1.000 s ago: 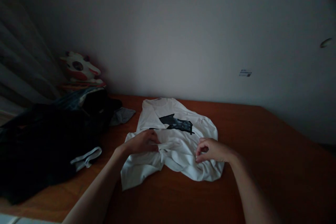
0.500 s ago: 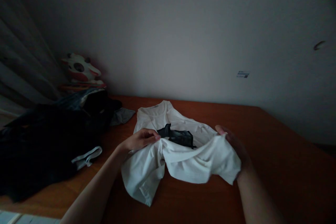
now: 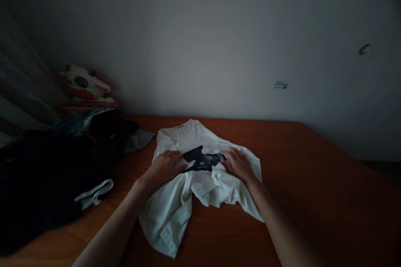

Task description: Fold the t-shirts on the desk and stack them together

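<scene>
Under left grip [image 3: 168, 166], right grip [image 3: 239, 164], shirt [image 3: 200, 184] (rumpled)

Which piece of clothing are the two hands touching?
The white shirt with the dark print: left hand and right hand both touch it. The dark clothes and grey cloth lie untouched on the left.

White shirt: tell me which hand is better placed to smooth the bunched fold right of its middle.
Probably the right hand: it lies on the white shirt, right beside the bunched fold. The left hand is farther off, beyond the dark print.
</scene>
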A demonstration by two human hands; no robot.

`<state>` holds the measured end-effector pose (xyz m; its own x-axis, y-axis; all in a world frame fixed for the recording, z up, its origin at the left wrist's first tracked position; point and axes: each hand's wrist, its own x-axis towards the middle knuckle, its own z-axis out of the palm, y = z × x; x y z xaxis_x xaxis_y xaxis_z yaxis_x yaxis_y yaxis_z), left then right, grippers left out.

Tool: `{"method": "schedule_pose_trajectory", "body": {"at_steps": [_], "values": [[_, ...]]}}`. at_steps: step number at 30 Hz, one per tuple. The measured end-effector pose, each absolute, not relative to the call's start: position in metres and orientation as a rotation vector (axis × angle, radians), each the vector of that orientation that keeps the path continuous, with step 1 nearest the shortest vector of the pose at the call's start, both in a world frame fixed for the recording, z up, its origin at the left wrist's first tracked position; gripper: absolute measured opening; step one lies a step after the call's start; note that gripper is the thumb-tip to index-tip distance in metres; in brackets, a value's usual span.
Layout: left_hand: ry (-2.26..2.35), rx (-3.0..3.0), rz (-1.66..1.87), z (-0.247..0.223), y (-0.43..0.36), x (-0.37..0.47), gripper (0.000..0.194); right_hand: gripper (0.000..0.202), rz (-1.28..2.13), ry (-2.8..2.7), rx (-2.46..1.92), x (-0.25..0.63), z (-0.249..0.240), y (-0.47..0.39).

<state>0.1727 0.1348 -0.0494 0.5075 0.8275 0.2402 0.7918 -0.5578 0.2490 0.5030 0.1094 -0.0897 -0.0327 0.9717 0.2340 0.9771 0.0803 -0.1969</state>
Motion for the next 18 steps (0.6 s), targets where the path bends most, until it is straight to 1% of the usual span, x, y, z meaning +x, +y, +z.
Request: {"method": "schedule_pose_trajectory", "body": {"at_steps": [3,6,9,12,15,18], "values": [[1.388,2.683,0.445,-0.046,0.131,0.175,0.056,0.049,-0.069,-1.948,-2.219,0.495,-0.086,0.084],[1.412,2.719,0.431,-0.038,0.127,0.178,0.056,0.051,-0.153,-1.901,-2.319,0.493,-0.078,0.05],[1.495,2.693,0.427,-0.03,0.122,0.183,0.047,0.047,-0.249,-1.988,-2.187,0.501,-0.061,0.023],[1.493,2.67,0.416,-0.027,0.121,0.186,0.042,0.037,-0.222,-2.021,-2.011,0.514,-0.047,0.019],[1.467,2.658,0.436,-0.033,0.124,0.185,0.045,0.029,-0.116,-2.011,-1.819,0.525,-0.045,0.034],[1.445,2.63,0.498,-0.042,0.131,0.182,0.043,0.026,0.134,-2.0,-1.714,0.531,-0.05,0.054]]}}
